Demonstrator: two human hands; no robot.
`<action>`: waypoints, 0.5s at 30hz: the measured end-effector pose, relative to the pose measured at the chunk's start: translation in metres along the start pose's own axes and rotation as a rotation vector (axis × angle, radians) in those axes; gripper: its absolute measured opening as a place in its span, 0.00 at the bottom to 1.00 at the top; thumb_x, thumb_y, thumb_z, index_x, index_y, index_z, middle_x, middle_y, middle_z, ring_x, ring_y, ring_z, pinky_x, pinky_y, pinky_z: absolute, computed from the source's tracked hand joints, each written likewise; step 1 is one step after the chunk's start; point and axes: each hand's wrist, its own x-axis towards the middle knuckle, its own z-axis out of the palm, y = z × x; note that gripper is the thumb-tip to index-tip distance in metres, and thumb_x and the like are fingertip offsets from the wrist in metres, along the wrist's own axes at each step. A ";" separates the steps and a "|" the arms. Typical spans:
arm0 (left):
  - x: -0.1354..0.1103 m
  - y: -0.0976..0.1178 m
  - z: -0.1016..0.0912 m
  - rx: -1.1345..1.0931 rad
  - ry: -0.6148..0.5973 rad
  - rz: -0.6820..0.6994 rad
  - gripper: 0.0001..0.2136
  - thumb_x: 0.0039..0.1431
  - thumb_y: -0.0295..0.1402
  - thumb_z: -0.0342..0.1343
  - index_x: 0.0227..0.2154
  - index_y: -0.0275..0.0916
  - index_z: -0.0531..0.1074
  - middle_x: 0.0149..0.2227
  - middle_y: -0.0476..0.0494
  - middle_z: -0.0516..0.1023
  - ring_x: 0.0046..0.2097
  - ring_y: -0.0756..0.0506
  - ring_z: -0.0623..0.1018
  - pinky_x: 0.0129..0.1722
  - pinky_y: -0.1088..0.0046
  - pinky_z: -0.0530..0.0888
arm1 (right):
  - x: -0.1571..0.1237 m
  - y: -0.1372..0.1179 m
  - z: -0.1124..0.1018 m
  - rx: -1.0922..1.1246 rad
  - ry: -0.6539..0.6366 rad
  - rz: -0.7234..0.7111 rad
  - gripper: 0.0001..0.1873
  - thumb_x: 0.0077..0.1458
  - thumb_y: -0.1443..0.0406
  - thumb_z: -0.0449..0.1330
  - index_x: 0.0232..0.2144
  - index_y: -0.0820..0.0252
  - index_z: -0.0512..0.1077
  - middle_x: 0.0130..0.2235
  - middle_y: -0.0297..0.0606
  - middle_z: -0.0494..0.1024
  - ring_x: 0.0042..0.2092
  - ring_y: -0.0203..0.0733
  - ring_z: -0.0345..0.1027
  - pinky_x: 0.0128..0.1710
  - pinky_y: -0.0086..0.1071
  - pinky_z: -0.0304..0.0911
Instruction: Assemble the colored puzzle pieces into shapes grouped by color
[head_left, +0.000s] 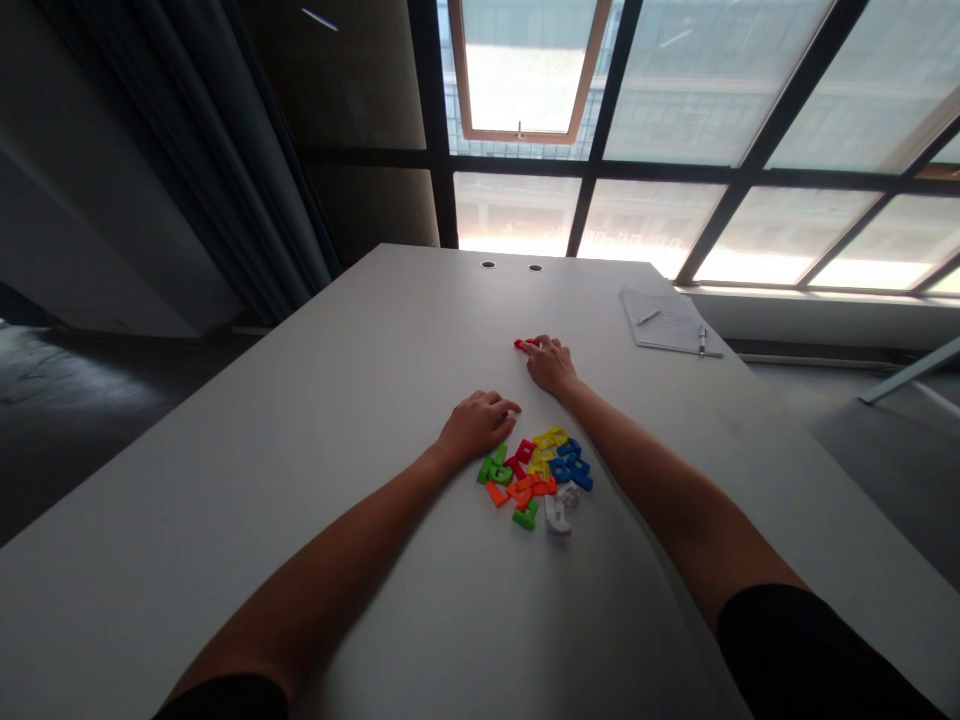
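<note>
My right hand reaches forward over the white table. Its fingers are closed on a small red plastic piece that lies on the tabletop, partly covered by the fingertips. My left hand rests on the table nearer to me, fingers stretched out and holding nothing. Just beside and below it is a loose pile of small plastic pieces with cut-outs: green, red, yellow, blue, orange and white. Several touch or overlap.
Paper sheets with two pens lie toward the table's far right. Two round cable holes sit near the far edge. Beyond stand large framed windows, and a dark curtain hangs at the left.
</note>
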 end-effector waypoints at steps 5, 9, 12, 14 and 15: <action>0.000 0.000 0.000 0.002 -0.004 -0.002 0.14 0.69 0.36 0.56 0.52 0.48 0.82 0.45 0.43 0.81 0.49 0.41 0.77 0.52 0.64 0.75 | 0.000 0.003 0.000 0.018 -0.004 -0.018 0.28 0.68 0.66 0.52 0.67 0.45 0.70 0.64 0.47 0.72 0.60 0.59 0.64 0.58 0.51 0.62; 0.000 -0.001 0.001 0.012 -0.002 0.000 0.14 0.69 0.36 0.56 0.53 0.48 0.82 0.45 0.43 0.81 0.49 0.40 0.77 0.52 0.64 0.75 | 0.001 0.006 0.001 0.027 -0.002 -0.036 0.28 0.67 0.66 0.52 0.67 0.47 0.70 0.64 0.47 0.73 0.60 0.58 0.65 0.59 0.50 0.62; 0.000 -0.001 0.001 0.012 0.001 0.005 0.14 0.69 0.36 0.55 0.53 0.48 0.82 0.45 0.43 0.81 0.49 0.40 0.77 0.52 0.64 0.76 | 0.003 0.007 0.002 0.034 -0.004 -0.045 0.29 0.67 0.67 0.52 0.67 0.48 0.71 0.64 0.46 0.73 0.61 0.56 0.66 0.60 0.49 0.61; 0.000 -0.001 0.001 0.010 0.002 0.006 0.14 0.69 0.36 0.55 0.52 0.48 0.82 0.45 0.43 0.81 0.49 0.40 0.77 0.52 0.64 0.76 | 0.004 0.007 0.002 0.038 -0.007 -0.059 0.29 0.67 0.68 0.52 0.67 0.48 0.71 0.64 0.46 0.73 0.61 0.55 0.66 0.61 0.48 0.61; 0.000 -0.002 0.001 0.009 0.002 0.006 0.14 0.69 0.36 0.55 0.52 0.48 0.82 0.45 0.43 0.81 0.49 0.40 0.77 0.52 0.64 0.76 | 0.004 0.007 0.002 0.040 -0.008 -0.067 0.29 0.67 0.68 0.52 0.67 0.48 0.71 0.64 0.46 0.73 0.62 0.55 0.66 0.61 0.48 0.61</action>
